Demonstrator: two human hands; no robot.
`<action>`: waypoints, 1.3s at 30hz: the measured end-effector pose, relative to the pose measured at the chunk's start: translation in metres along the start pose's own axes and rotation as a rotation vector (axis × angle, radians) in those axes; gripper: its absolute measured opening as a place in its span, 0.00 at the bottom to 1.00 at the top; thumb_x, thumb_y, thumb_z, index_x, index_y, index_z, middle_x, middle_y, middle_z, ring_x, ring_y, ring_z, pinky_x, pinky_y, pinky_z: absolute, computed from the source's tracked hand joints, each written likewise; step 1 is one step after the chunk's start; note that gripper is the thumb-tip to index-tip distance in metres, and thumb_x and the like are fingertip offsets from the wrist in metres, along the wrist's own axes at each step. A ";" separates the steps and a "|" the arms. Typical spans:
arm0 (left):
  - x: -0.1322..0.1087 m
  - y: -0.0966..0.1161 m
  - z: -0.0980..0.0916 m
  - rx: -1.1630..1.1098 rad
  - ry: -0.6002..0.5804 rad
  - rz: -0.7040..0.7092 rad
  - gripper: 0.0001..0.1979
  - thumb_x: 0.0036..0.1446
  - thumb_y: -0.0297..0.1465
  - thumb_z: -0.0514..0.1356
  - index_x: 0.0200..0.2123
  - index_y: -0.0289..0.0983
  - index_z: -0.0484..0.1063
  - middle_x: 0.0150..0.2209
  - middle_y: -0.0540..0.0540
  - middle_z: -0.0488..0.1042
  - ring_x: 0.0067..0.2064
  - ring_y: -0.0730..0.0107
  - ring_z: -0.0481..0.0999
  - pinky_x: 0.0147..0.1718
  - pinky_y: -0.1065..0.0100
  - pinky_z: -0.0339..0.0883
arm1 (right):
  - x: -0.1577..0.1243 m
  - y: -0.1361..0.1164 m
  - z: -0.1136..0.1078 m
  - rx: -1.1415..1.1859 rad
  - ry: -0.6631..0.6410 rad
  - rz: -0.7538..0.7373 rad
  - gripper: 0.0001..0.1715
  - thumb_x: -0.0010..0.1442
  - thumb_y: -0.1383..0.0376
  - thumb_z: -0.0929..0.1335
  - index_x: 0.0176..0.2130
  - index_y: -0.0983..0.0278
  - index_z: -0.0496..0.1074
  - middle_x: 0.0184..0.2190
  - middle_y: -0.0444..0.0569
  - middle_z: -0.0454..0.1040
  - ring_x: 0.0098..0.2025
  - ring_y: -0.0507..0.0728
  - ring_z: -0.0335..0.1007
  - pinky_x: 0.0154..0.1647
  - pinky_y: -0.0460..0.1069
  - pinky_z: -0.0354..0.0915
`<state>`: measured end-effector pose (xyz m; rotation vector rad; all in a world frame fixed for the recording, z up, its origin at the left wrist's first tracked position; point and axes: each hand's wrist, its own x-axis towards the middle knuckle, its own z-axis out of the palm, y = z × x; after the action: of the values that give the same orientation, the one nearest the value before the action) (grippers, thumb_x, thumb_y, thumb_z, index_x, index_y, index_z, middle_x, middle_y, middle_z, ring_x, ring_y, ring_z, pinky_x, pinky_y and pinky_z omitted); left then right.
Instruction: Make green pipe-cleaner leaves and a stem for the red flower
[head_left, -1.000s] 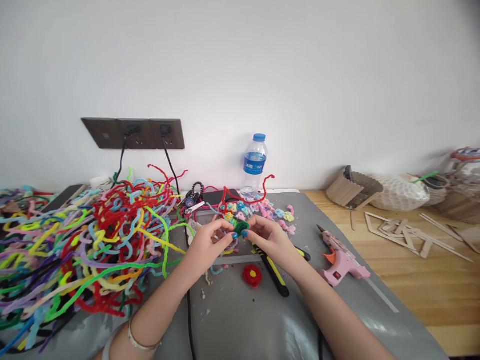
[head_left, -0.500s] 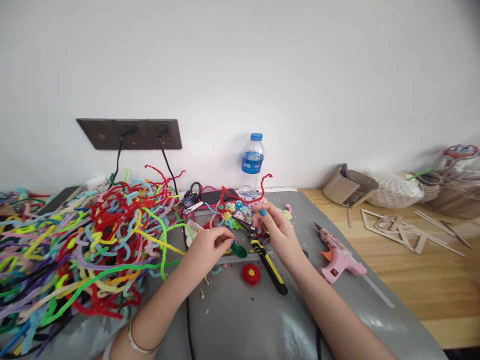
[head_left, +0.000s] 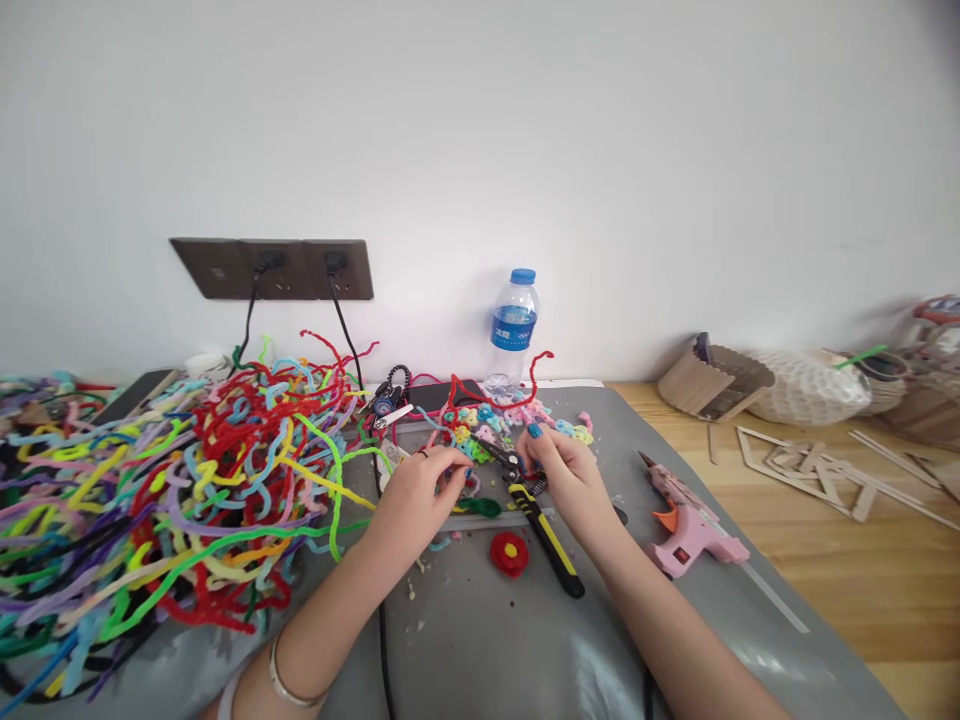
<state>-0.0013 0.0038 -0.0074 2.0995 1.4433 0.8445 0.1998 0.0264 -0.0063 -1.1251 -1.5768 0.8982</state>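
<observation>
My left hand rests on the grey mat with its fingers curled beside a small dark green pipe-cleaner piece; I cannot see whether it grips anything. My right hand is closed around the upper part of the black-and-yellow pliers, whose jaws point up-left toward a cluster of small pastel pipe-cleaner flowers. A red pipe-cleaner flower with a yellow centre lies on the mat just below both hands.
A big tangle of coloured pipe cleaners covers the left side. A pink glue gun lies right of my hand. A water bottle stands at the wall, wall sockets with cables to its left. Wooden sticks and baskets lie far right.
A second ago both hands pinched the green piece together. The green piece now lies on the mat by my left hand, and my right hand has closed on the pliers.
</observation>
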 end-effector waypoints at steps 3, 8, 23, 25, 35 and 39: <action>-0.003 0.006 0.000 -0.038 0.015 0.049 0.09 0.64 0.28 0.55 0.34 0.38 0.75 0.30 0.47 0.79 0.30 0.66 0.75 0.32 0.68 0.63 | -0.003 0.000 0.003 0.021 -0.035 -0.076 0.28 0.70 0.46 0.59 0.26 0.60 0.64 0.24 0.45 0.64 0.27 0.55 0.60 0.30 0.51 0.59; -0.008 0.016 0.003 -0.263 -0.076 0.116 0.10 0.61 0.24 0.54 0.41 0.38 0.75 0.36 0.47 0.81 0.33 0.67 0.78 0.32 0.70 0.65 | -0.013 -0.003 0.010 0.024 -0.295 -0.191 0.15 0.70 0.59 0.63 0.56 0.56 0.66 0.48 0.52 0.72 0.49 0.60 0.71 0.49 0.53 0.67; -0.019 0.022 0.008 -0.007 -0.084 0.582 0.13 0.67 0.31 0.55 0.30 0.38 0.73 0.28 0.48 0.79 0.30 0.69 0.78 0.32 0.70 0.65 | 0.002 0.007 -0.001 -0.002 0.170 -0.194 0.20 0.71 0.57 0.59 0.27 0.59 0.63 0.24 0.44 0.69 0.26 0.55 0.62 0.30 0.50 0.59; -0.019 0.021 0.007 0.064 -0.091 0.616 0.16 0.68 0.33 0.54 0.26 0.38 0.71 0.25 0.48 0.77 0.27 0.68 0.76 0.29 0.69 0.63 | 0.004 0.011 -0.003 0.068 0.269 -0.146 0.12 0.67 0.59 0.61 0.33 0.59 0.66 0.27 0.44 0.71 0.29 0.56 0.65 0.32 0.51 0.61; 0.005 -0.013 -0.023 -0.053 0.260 0.049 0.15 0.63 0.21 0.47 0.46 0.40 0.69 0.37 0.46 0.80 0.33 0.67 0.77 0.31 0.69 0.64 | 0.010 0.021 -0.005 0.201 0.367 0.005 0.10 0.56 0.64 0.64 0.40 0.58 0.68 0.33 0.45 0.73 0.32 0.58 0.67 0.32 0.52 0.63; 0.006 -0.016 -0.023 -0.029 0.232 0.033 0.15 0.61 0.20 0.49 0.44 0.40 0.70 0.40 0.46 0.81 0.34 0.66 0.77 0.32 0.68 0.64 | 0.010 0.020 -0.006 0.240 0.404 -0.018 0.10 0.57 0.65 0.64 0.41 0.58 0.69 0.34 0.44 0.73 0.34 0.57 0.67 0.36 0.52 0.62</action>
<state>-0.0264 0.0161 -0.0007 2.0634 1.5038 1.1471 0.2096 0.0417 -0.0202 -1.0408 -1.1169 0.7672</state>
